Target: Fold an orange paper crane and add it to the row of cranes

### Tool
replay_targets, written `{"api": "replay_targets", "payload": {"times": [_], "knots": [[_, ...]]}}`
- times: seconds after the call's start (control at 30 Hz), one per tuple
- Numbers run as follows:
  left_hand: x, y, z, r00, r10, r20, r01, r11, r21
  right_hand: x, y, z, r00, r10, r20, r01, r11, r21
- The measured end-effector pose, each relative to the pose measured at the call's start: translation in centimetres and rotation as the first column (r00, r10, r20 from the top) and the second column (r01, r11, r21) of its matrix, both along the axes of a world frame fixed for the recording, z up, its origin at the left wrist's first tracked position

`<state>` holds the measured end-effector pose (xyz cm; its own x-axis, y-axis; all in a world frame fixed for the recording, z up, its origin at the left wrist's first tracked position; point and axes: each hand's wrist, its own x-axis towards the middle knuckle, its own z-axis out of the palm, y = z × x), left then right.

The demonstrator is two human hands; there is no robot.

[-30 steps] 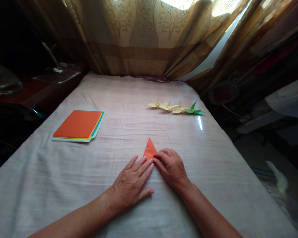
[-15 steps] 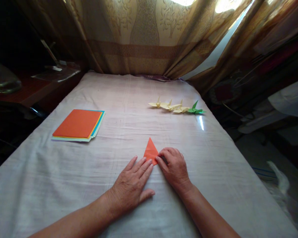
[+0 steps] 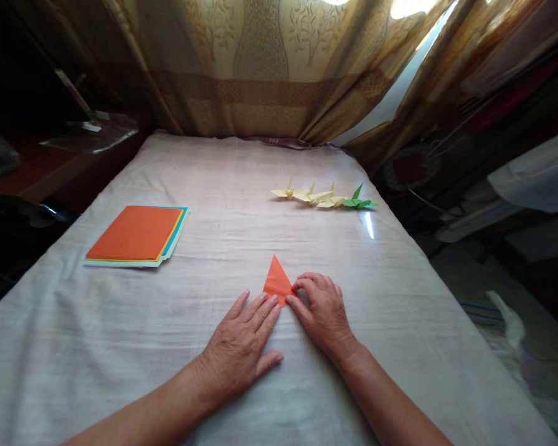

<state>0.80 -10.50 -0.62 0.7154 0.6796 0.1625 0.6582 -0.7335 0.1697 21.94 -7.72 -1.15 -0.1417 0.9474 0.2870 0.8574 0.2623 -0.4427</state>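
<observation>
A folded piece of orange origami paper (image 3: 278,279) lies on the white cloth, its pointed tip facing away from me. My left hand (image 3: 244,337) rests flat with fingers spread, its fingertips pressing the paper's near left part. At the paper's right corner, the thumb and forefinger of my right hand (image 3: 323,310) are pinched on the edge. The fingertips hide part of the lower edge and the right corner.
To the left lies a stack of coloured square paper (image 3: 137,232), orange on top. Several pale yellow folded cranes (image 3: 311,196) and a green crane (image 3: 358,199) stand in a row at the back right. Beyond the cloth's far edge hangs a brown curtain (image 3: 260,93).
The whole view has shifted slightly, so everything sits a little further left. Both hands keep nearly the same position on the orange paper.
</observation>
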Motion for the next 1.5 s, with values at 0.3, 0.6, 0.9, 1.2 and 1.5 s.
{"api": "replay_targets", "payload": {"times": [0.3,0.6,0.9,1.2,1.5], "knots": [[-2.9,-0.9,0.7,0.998,-0.033,-0.048,0.037,0.994,0.103,0.4,0.0,-0.1,0.998,-0.06,-0.021,0.06,0.998,-0.006],[-4.2,-0.8,1.6,0.998,-0.039,-0.052,0.044,0.992,0.116,0.2,-0.1,-0.4,0.999,-0.038,0.002,0.038,0.998,0.053],[-2.5,-0.3,1.7,0.999,-0.041,-0.006,0.041,0.988,0.15,-1.2,0.1,-1.1,0.984,-0.065,0.163,0.062,0.998,0.022],[-2.1,2.1,1.9,0.995,-0.095,0.016,0.091,0.985,0.145,-0.4,0.3,-1.7,0.984,-0.103,0.148,0.094,0.994,0.062],[-0.4,4.7,2.3,0.989,0.142,0.03,-0.143,0.988,0.059,-0.8,0.2,-1.3,0.994,-0.062,0.091,0.057,0.997,0.061]]}}
